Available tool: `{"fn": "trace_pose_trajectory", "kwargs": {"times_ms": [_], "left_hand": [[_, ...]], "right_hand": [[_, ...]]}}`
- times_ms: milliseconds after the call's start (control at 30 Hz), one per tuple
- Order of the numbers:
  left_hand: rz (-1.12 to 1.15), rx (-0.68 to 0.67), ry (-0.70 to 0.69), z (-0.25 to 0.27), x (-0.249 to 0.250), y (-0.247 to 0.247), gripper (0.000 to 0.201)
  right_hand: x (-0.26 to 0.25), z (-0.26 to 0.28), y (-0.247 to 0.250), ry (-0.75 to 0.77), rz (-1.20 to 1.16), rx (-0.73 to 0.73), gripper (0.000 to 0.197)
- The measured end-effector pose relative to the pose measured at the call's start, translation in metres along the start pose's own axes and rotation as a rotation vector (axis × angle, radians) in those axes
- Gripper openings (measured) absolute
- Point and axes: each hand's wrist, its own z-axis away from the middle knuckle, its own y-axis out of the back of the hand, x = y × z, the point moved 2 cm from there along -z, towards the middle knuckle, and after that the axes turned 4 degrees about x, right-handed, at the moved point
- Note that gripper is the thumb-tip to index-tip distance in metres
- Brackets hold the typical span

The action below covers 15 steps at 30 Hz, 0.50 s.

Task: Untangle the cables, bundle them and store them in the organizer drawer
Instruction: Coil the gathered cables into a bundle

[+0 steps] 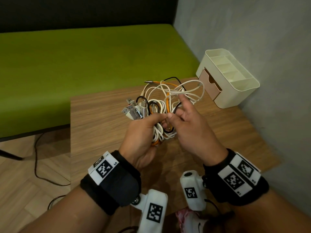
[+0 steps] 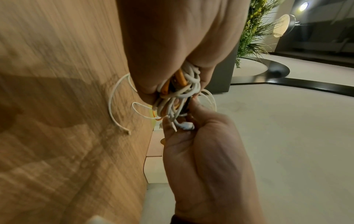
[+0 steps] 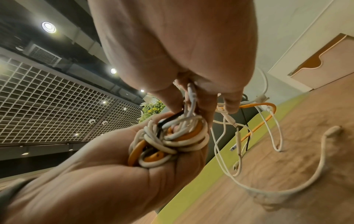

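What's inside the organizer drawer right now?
The drawer of the organizer stands slightly pulled out; its inside is hidden. The top compartments look empty. The cables are in the left hand and right hand.

A wooden table is being used as the work surface. An organizer is being carried on it, at its far right corner, with the drawer facing left. Left of the organizer, a loose white cable end is being rested on the wood.
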Motion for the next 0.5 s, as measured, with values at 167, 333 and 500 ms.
{"fn": "trace_pose_trajectory", "kwargs": {"times_ms": [167,333,500], "left_hand": [[-0.034,-0.019,0.009,0.003,0.003,0.001,0.035],[-0.036,-0.111,0.029,0.009,0.01,-0.003,0.055],[-0.047,-0.223,0.064,0.008,0.012,-0.001,0.04]], "right_hand": [[-0.004,0.001,0.002,-0.019,0.038,-0.057,0.067],[-0.011,0.005,0.013,-0.013,0.102,-0.111,0.06],[-0.01,0.003,0.012,0.002,0.149,-0.155,0.054]]}}
